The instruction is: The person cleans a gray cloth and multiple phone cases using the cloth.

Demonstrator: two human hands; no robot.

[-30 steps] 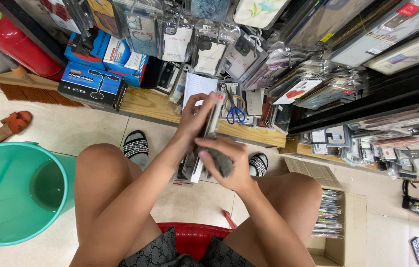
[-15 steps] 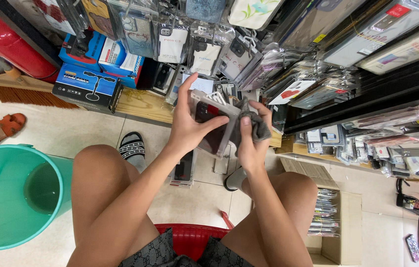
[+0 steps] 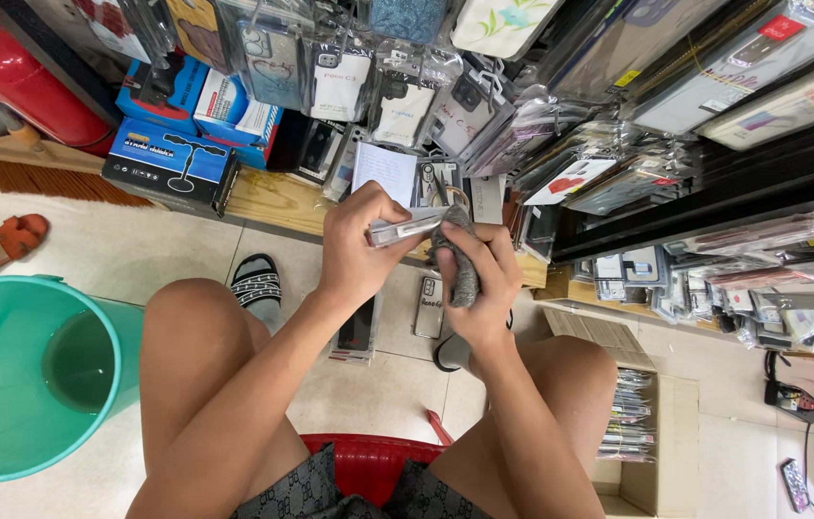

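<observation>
My left hand (image 3: 357, 248) grips a flat clear-packaged phone case (image 3: 407, 229), held edge-on above my knees. Pressed against the right end of that case is a grey cloth (image 3: 460, 261), bunched in my right hand (image 3: 482, 279). Both hands meet in the middle of the view, in front of a low wooden shelf (image 3: 277, 197). On the floor tiles below lie two more phone cases (image 3: 429, 306), partly hidden by my wrists.
A teal bucket (image 3: 3, 380) with water stands at my left knee. Racks of hanging packaged phone cases (image 3: 407, 96) fill the wall ahead. Blue boxes (image 3: 172, 159) sit on the shelf. I sit on a red stool (image 3: 369, 461); a cardboard box (image 3: 633, 423) is at right.
The case has turned from flat-on to edge-on in my left hand. My right hand with the cloth moved up from my lap to the case's end.
</observation>
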